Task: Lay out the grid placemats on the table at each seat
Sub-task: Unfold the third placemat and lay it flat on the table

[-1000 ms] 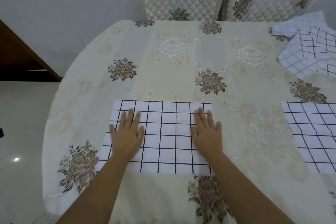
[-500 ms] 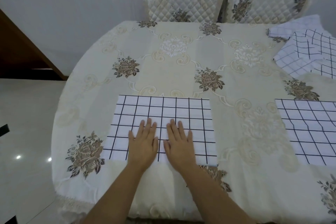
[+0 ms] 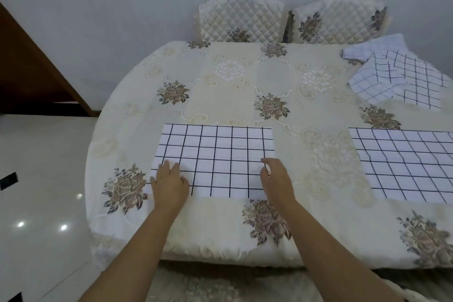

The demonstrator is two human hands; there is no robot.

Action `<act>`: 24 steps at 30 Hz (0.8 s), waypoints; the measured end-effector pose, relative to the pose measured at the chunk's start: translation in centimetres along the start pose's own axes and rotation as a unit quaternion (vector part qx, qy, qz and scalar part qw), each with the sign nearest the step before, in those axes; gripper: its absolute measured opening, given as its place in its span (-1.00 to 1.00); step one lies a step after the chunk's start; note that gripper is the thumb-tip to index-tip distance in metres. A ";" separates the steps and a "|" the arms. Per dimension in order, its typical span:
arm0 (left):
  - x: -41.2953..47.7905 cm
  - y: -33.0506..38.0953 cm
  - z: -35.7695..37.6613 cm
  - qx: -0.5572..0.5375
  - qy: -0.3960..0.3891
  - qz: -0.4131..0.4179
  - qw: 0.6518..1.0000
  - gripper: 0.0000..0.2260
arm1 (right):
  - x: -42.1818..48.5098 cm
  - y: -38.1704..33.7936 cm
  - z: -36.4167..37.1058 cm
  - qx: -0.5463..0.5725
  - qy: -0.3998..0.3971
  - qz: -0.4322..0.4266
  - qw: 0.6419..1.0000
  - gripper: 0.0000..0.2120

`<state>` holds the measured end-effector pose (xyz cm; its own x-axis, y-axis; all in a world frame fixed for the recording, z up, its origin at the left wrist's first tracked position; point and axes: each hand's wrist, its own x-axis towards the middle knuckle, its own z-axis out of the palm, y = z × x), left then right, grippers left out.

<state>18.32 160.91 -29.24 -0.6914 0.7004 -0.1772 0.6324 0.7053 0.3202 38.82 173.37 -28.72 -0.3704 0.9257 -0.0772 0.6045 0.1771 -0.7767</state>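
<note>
A white placemat with a black grid [image 3: 217,154] lies flat on the round table [image 3: 245,76], near its front edge. My left hand [image 3: 169,185] rests palm down on the mat's near left corner, fingers together. My right hand [image 3: 277,179] sits at the mat's near right corner, fingers curled at its edge. A second grid placemat [image 3: 404,164] lies flat to the right. A loose pile of more grid placemats [image 3: 402,76] lies at the far right of the table.
The table wears a cream floral cloth. Two quilted chair backs [image 3: 241,21] [image 3: 338,22] stand against the wall behind it. Glossy white floor [image 3: 41,179] lies to the left, and a dark wooden slope [image 3: 29,73] rises at far left.
My hands slid apart from the middle of the mat's near edge out to its two near corners. The view pulled back a little from the table.
</note>
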 end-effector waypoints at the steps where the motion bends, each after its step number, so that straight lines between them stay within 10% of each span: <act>1: -1.0 1.4 -0.4 -0.059 0.005 0.004 0.998 -0.63 | -0.9 -0.8 -0.7 0.040 0.000 0.009 0.999 -0.72; 12: -12.5 15.8 -2.2 -0.349 -0.067 0.105 0.929 -0.78 | -8.7 -0.1 -11.7 0.140 0.103 -0.001 0.985 -0.80; 24: -15.6 30.8 5.2 -0.347 -0.148 0.114 0.919 -0.79 | -6.7 9.3 -27.9 0.136 0.170 0.057 0.974 -0.82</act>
<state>50.40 172.29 -21.49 -0.3784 0.8928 -0.2442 0.3021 0.3685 0.8792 66.62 178.13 -18.03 -0.0286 0.9996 0.0027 0.4018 0.0140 -0.9156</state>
